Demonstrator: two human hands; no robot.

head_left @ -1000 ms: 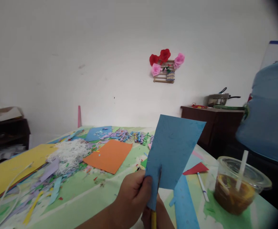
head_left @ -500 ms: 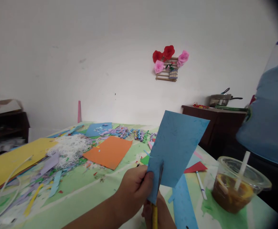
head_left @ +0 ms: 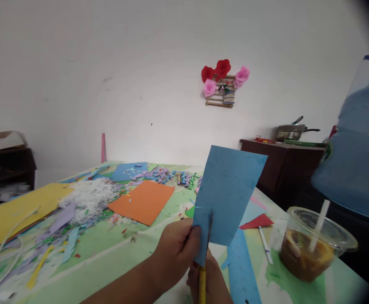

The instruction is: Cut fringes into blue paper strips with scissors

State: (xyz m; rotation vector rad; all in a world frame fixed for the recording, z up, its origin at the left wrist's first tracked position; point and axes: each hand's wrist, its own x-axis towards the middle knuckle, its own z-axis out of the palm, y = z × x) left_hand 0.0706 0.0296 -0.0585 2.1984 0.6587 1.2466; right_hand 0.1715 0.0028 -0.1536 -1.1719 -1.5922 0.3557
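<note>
A sheet of blue paper (head_left: pixel 233 185) stands upright in front of me, pinched at its lower left edge between the thumb and fingers of my left hand (head_left: pixel 180 240). Below the sheet, my right hand (head_left: pixel 211 278) is closed around the yellow handle of a pair of scissors (head_left: pixel 202 280). The dark blades run up through the lower part of the paper, close beside my left thumb. Part of my right hand is hidden behind the handle and my left hand. A blue paper strip (head_left: pixel 243 270) lies on the table just right of my right hand.
Orange paper (head_left: pixel 143 202), a heap of white string (head_left: pixel 92 198), yellow sheets (head_left: pixel 23 211) and many scraps cover the left of the table. On the right are a lidded cup of brown drink (head_left: pixel 311 253), a white marker (head_left: pixel 266 245) and red paper (head_left: pixel 257 221).
The blue paper has tilted slightly and shifted a little left, with both hands and the scissors. The whole view has also shifted slightly.
</note>
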